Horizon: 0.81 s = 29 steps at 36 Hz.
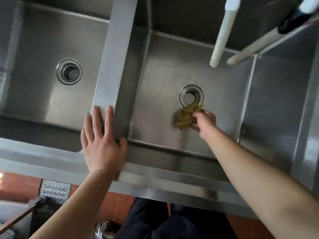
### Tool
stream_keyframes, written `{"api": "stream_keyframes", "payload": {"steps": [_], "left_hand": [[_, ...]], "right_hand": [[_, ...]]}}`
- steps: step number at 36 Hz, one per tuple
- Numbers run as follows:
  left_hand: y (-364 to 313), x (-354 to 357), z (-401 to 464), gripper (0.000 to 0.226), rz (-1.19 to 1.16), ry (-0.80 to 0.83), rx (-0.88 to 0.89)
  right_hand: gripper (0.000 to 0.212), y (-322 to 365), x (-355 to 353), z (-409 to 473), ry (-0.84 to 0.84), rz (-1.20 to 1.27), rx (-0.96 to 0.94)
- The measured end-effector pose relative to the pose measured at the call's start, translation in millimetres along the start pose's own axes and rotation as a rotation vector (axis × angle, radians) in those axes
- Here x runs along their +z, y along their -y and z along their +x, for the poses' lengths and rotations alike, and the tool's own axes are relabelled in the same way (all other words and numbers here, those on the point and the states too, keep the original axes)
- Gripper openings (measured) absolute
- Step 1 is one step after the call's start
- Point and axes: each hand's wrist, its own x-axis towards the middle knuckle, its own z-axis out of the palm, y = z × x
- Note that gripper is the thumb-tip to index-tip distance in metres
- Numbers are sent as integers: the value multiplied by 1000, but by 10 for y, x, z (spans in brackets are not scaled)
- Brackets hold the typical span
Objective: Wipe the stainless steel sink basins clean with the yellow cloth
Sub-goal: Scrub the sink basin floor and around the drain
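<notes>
Right hand (204,120) reached down into the middle basin (160,80) at centre frame, fingers curled around the bunched yellow cloth (186,116), which lay on the basin floor touching the lower rim of the drain strainer (191,96). Left hand (101,144) lay flat with fingers spread on the steel divider (117,54) between the basins. The left basin (34,83), with its own drain (69,71), sat at upper left. Two white hoses (222,33) hung at upper right.

Two white hoses (221,34) hang over the basin; below lie red floor tiles (16,185) and a perforated metal grate (55,189).
</notes>
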Motion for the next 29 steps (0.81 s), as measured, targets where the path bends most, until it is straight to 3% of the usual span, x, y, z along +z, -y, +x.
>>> {"api": "stream_keyframes", "payload": {"steps": [5, 9, 10, 12, 15, 17, 19, 21, 24, 29], "left_hand": [[24, -12, 5, 92, -89, -35, 17], [-236, 1, 1, 57, -218, -200, 261], [-363, 11, 24, 51, -251, -165, 354], [-646, 60, 120, 45, -346, 101, 427], [-1041, 309, 359, 60, -414, 583, 273], [-1245, 570, 539, 81, -389, 712, 195], [-1392, 815, 696, 99, -415, 761, 192], [-1496, 994, 819, 98, -521, 813, 180], [-1609, 1171, 950, 64, -727, 828, 145], [-1698, 1316, 1032, 27, -761, 677, 172]], "right_hand": [[22, -89, -276, -106, -38, -23, 53], [18, -118, -339, -134, 58, -72, 49], [18, -109, -340, -135, 115, -61, 58], [21, -79, -329, -125, 219, -57, 71], [33, -70, -293, -48, 294, -72, 78], [36, -48, -278, 12, 350, -67, 98], [33, -5, -300, 70, 421, -52, 126], [32, 38, -338, 156, 464, -27, 173], [30, 97, -409, 278, 465, 25, 223], [20, 104, -534, 393, 411, 180, 240]]}}
